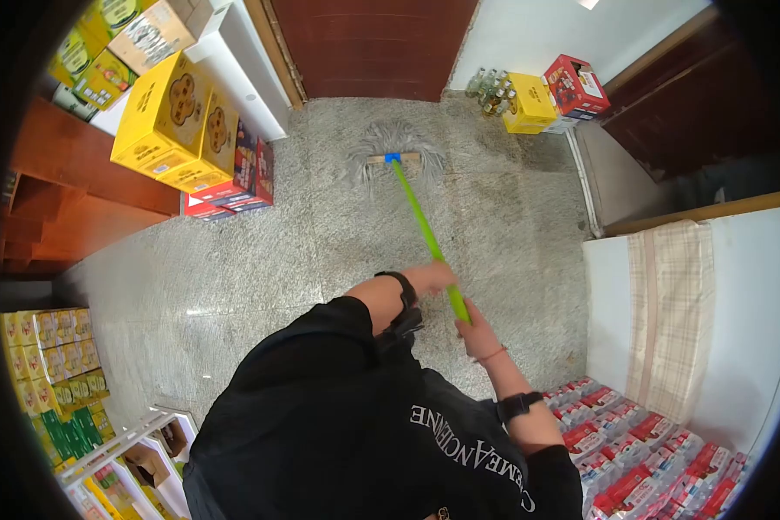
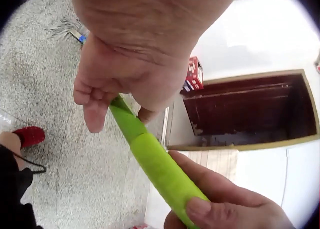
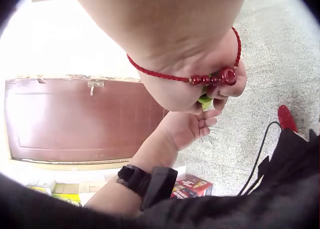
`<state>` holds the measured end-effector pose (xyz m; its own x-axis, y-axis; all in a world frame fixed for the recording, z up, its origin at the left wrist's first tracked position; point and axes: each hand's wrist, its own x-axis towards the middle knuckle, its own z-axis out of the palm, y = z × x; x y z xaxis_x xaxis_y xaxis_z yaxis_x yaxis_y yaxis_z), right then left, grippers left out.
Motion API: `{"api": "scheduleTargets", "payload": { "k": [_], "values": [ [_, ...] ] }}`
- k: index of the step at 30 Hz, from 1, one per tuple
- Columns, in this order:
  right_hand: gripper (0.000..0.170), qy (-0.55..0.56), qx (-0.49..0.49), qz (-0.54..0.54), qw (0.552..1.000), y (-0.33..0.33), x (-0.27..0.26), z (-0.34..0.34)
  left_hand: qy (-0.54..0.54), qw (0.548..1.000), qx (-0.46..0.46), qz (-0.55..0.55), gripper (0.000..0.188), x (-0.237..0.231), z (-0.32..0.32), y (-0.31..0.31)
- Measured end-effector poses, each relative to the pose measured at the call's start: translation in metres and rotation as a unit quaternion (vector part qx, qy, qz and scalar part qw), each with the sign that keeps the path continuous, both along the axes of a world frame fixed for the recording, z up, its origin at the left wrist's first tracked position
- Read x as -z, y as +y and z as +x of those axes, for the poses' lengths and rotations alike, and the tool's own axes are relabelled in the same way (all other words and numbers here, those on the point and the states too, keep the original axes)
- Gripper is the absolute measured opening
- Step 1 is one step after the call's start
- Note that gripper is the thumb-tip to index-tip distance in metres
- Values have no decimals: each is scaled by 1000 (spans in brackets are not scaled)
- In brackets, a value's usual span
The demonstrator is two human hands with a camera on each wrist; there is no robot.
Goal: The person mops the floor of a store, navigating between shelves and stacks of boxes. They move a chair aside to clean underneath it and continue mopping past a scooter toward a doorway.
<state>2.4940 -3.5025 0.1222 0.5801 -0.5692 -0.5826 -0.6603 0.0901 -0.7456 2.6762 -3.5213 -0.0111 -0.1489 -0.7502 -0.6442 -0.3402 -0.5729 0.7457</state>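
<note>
A mop with a green handle [image 1: 420, 212] stretches ahead over the floor, its grey string head [image 1: 399, 139] spread flat around a blue clamp. My left hand [image 1: 432, 279] grips the handle lower down, nearer the mop head; in the left wrist view the hand [image 2: 135, 64] wraps the pole loosely. Closer to my body, my right hand [image 1: 479, 334] holds the handle's upper end, its thumb along the light green grip [image 2: 165, 174]. In the right wrist view the right hand [image 3: 200, 84] hides most of the handle, with a red beaded bracelet at the wrist.
Yellow cartons [image 1: 160, 121] and red boxes [image 1: 256, 169] stand at the left. Near the far wall are glass bottles [image 1: 491, 91], a yellow box [image 1: 531, 104] and a red box [image 1: 574, 87]. Wrapped packs [image 1: 633, 451] lie at the lower right; a dark red door [image 1: 373, 48] is ahead.
</note>
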Motion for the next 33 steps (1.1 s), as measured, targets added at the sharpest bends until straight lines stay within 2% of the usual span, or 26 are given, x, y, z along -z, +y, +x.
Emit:
{"api": "scheduleTargets", "payload": {
  "k": [2,4,8,10,12,13,15,18,19,21,22,24,28,31,33],
  "values": [
    [54,17,-9,-10,1000,-36,10,27,6,1000,-2,1,40,7,27,-34],
    [54,32,-11,-18,999,-64,16,44,18,994,-108,14,39,-13,46,-57],
    [54,12,-18,-63,998,-99,14,49,-23,997,-52,45,39,-58,56,-94],
    [56,8,-19,-73,997,-103,19,41,-44,998,-18,50,40,-62,51,-100],
    [57,-20,-53,-172,984,-95,39,19,-37,998,0,44,41,-50,38,-97],
    [57,-18,-48,-170,984,-88,36,8,-31,999,17,39,42,-38,29,-92],
    [57,2,-43,-144,989,-74,29,-18,-9,998,43,48,42,-8,5,-85],
    [56,-2,17,-82,997,-40,28,-73,24,992,98,69,43,-3,-42,-62],
    [56,0,19,-83,996,-30,16,-89,33,988,125,81,45,-11,-58,-54],
    [56,49,63,10,997,-5,-13,-122,35,980,167,98,47,-38,-95,-34],
    [56,50,67,8,996,6,-23,-137,35,971,206,115,49,-54,-111,-26],
    [58,60,105,46,992,35,-39,-174,39,965,225,126,50,-73,-147,-7],
    [58,19,146,40,988,94,-40,-251,40,940,297,162,54,-75,-229,30],
    [58,36,173,43,983,133,-62,-301,62,924,335,171,52,-95,-283,54],
    [57,53,216,82,971,155,-80,-329,64,915,359,172,53,-106,-318,70]
  ]
}}
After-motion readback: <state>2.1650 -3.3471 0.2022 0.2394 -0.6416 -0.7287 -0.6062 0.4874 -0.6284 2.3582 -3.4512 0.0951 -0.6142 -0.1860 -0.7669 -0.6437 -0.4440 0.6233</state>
